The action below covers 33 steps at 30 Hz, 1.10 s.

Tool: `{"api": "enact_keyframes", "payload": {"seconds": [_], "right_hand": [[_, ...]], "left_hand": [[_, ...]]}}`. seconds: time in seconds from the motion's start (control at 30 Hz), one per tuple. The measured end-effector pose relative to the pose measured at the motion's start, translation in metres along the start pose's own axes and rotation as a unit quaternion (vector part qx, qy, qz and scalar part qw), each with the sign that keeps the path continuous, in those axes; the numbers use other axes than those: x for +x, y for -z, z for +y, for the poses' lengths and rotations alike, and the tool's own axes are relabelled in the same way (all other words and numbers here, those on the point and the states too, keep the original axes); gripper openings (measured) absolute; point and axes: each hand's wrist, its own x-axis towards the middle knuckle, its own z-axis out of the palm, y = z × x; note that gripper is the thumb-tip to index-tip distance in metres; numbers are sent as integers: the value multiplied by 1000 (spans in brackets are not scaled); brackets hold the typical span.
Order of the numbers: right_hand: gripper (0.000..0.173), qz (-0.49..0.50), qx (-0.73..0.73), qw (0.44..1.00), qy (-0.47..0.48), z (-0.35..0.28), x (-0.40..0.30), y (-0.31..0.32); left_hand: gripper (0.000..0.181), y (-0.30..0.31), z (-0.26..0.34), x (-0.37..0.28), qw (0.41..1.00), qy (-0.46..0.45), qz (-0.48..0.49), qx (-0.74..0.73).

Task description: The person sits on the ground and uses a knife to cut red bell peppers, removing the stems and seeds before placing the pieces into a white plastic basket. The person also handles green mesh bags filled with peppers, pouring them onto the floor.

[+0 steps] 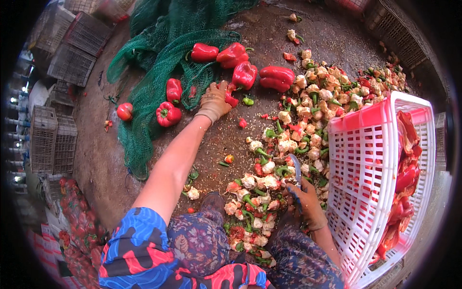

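Observation:
My left hand (213,100), in a tan glove, reaches out over the floor with its fingers around a red bell pepper (231,99), which it mostly hides. Just beyond it lies another whole red pepper (244,75), and one more pepper (277,78) rests to its right. Two peppers, one with its green stem up (168,114), are on the left, by the green net (151,90). My gloved right hand (306,204) grips a small curved knife (296,169), blade pointing away from me. Around the knife lie cut-out pepper cores (269,180) with green stems.
A white plastic crate (361,169) with a pink rim stands tilted at my right, holding cut red pepper pieces (406,177). A heap of cores (325,90) spreads beyond it. Stacked crates (54,139) and net sacks of red peppers (81,224) line the left. Seeds litter the floor.

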Motion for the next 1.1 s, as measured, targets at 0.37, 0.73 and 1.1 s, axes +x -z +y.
{"api": "enact_keyframes", "payload": {"seconds": [0.37,0.73,1.1], "right_hand": [[26,25,70,997,31,-11,2,-12],[57,-13,166,946,278,-42,-12,-45],[74,-430,534,590,426,-99,-111,71]], "left_hand": [[43,0,-27,-57,425,94,-97,-895],[57,94,109,-172,629,-340,-186,-674],[101,19,-181,-84,938,270,163,-143]]}}
